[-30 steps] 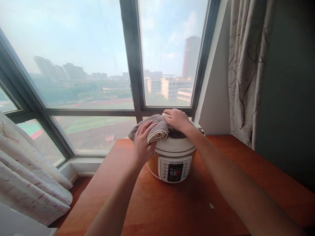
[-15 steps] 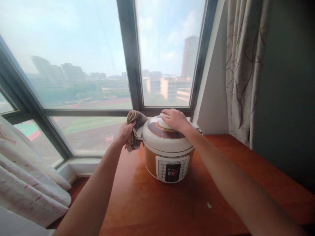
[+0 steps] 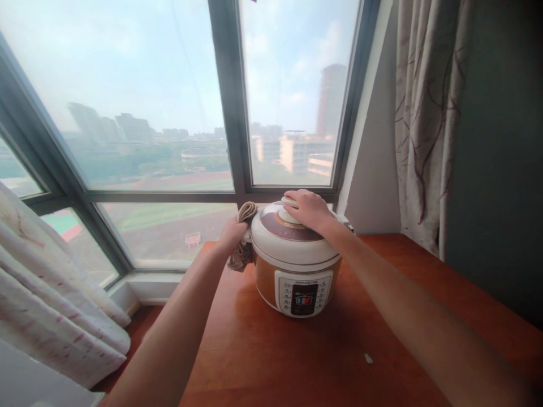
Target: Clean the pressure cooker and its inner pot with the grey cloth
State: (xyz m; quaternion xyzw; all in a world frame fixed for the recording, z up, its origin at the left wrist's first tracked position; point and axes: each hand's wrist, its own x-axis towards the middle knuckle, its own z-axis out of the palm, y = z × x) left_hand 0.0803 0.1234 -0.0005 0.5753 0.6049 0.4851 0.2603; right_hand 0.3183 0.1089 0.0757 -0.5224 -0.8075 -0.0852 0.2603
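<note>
An electric pressure cooker (image 3: 297,260) is standing on a reddish wooden table (image 3: 263,362), up against the window (image 3: 169,113), with its control panel (image 3: 304,292) facing the camera. The left hand (image 3: 232,233) is sitting at the cooker's 9 o'clock, its fingers curled tight around a bunched brownish-grey cloth (image 3: 244,237) and pressing it against the side of the white lid (image 3: 292,240); part of the cloth is hanging below the fist, just beside the cooker's orange body. The right hand (image 3: 309,209) is lying on top of the lid at about 12 o'clock, fingers bent over the white knob (image 3: 290,210) and covering most of it (whether they are actually gripping the knob or only resting on it I cannot tell). Both forearms are reaching in from the bottom edge. A small pale scrap (image 3: 368,358) is lying on the table at the cooker's 5 o'clock, well apart from it. Patterned curtains are hanging at 3 o'clock (image 3: 424,113) and bunching at 8 o'clock (image 3: 51,305).
</note>
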